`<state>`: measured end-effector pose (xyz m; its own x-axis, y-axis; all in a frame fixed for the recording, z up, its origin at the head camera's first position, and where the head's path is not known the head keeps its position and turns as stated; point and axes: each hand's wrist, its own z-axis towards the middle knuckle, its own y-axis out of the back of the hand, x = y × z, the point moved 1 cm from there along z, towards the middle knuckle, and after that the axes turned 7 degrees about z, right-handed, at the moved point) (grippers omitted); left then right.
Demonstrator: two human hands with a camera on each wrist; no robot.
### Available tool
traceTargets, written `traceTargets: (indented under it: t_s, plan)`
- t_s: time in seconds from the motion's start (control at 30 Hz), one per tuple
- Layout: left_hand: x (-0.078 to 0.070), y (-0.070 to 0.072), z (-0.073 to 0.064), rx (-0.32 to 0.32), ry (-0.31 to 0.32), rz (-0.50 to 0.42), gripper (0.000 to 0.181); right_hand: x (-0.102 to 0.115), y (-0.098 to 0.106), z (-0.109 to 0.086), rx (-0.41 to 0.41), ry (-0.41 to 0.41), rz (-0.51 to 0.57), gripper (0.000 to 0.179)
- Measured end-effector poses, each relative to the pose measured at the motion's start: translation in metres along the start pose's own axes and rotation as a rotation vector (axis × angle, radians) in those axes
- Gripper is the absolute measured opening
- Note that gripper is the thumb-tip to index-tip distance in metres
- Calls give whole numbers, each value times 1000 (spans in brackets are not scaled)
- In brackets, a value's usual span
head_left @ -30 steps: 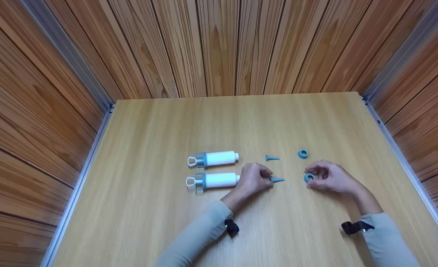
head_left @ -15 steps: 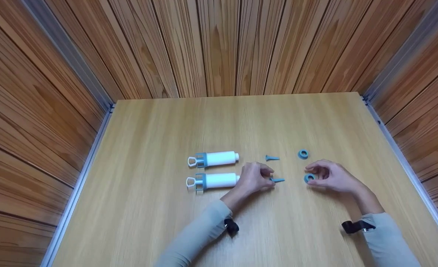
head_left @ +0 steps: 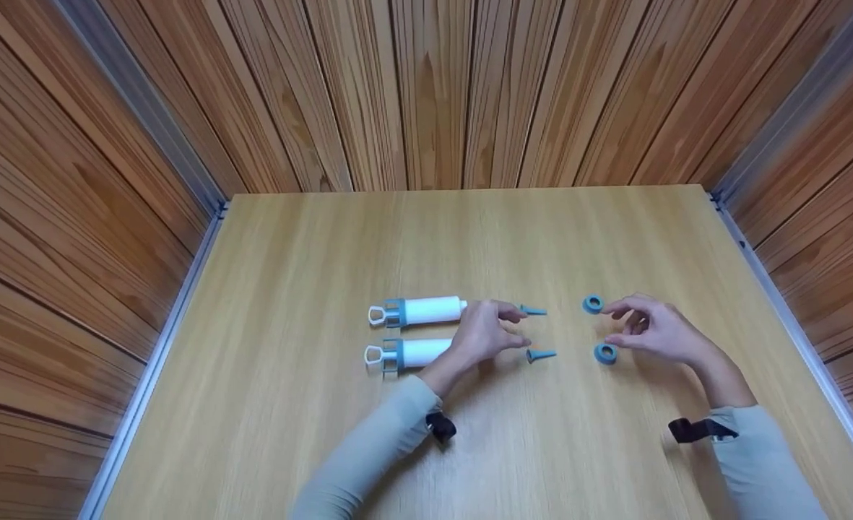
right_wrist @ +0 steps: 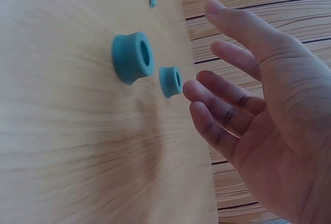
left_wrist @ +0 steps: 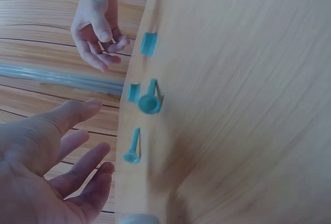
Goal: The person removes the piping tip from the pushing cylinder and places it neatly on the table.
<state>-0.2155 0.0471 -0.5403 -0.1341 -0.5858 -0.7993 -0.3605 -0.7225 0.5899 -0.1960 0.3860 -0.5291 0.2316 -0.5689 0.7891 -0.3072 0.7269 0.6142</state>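
Observation:
My left hand [head_left: 480, 332] is off the table with fingers and thumb spread, holding nothing. Just beyond its fingertips lie two small teal funnel-shaped pieces with thin stems, a near one [head_left: 539, 355] and a far one [head_left: 534, 311]. Over on the right, my right hand [head_left: 654, 328] is also free, its fingers loosely bent. Two flared teal rings sit beside it: the near ring [head_left: 605, 353] below the thumb, the far ring [head_left: 593, 304] close to the index fingertip. In the right wrist view, a gap separates the fingers from the nearer ring [right_wrist: 133, 58].
Two white syringe-like cylinders with teal collars and white pull handles lie left of the funnels, a far one [head_left: 432, 310] and a near one [head_left: 422, 353], partly hidden by my left hand. The wooden table [head_left: 289, 289] is bounded by plank walls [head_left: 426, 94] and metal rails [head_left: 159, 347].
Both hands have let go of the near funnel piece and near ring, lifted and shifted toward the far pair. Those two pieces remain on the table. The head view has shifted slightly.

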Motion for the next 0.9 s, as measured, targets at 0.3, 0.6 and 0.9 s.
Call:
traceTargets:
  t_s: [0.3, 0.6, 0.9]
  plan:
    - [4, 25, -2, -38, -89, 39, 41, 8, -5, 7, -205, 127, 28, 36]
    - [16, 59, -11, -50, -172, 50, 44, 14, -14, 11, -292, 240, 88, 43]
    - [43, 96, -26, 8, -218, -10, 49, 13, -16, 9, -285, 237, 100, 46]
